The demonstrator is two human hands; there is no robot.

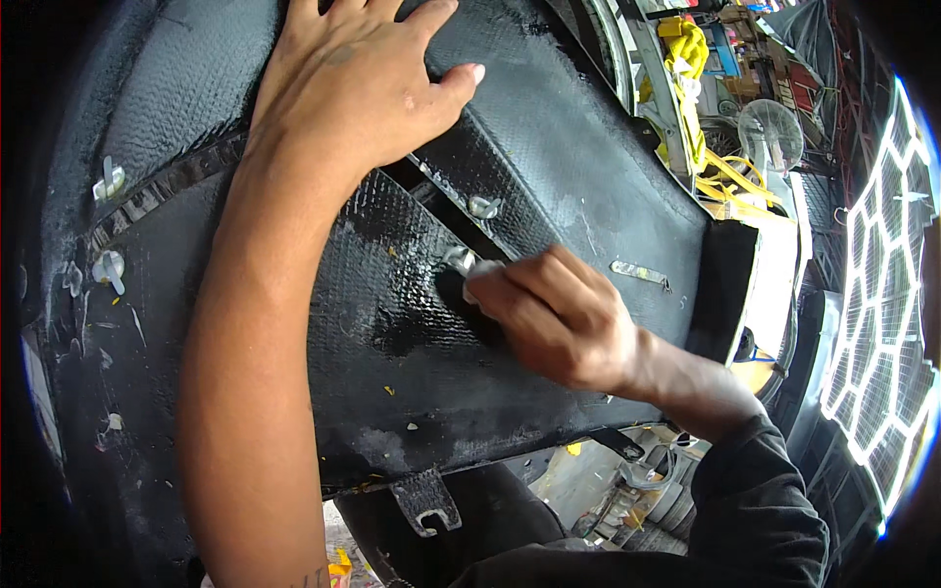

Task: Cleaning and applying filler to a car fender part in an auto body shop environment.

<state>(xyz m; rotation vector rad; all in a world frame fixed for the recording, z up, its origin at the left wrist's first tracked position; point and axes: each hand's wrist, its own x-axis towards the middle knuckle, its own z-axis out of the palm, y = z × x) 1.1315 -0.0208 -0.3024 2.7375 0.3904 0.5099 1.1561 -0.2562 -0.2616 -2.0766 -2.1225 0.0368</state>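
Observation:
My left hand [368,73] lies spread on a large black panel [549,176] with a woven-looking, glossy surface, near its far side. Its fingertips run out of the picture at the top. My right hand [564,314] is closed in a pinch over the middle of the panel, with a small pale piece at its fingertips that I cannot make out. Just beside those fingertips is a silvery wing-shaped fastener [459,259]. Another wing-shaped fastener [483,207] sits across a dark slot [441,204] from it. Wet-looking shine covers the surface left of my right hand.
Two more winged fasteners [108,179] [109,267] stand at the panel's left, by a dark strip [172,183]. A slotted bracket [427,502] juts from the near edge. Yellow cloth [686,49], a fan [770,135] and a bright honeycomb-patterned light [872,294] are at the right.

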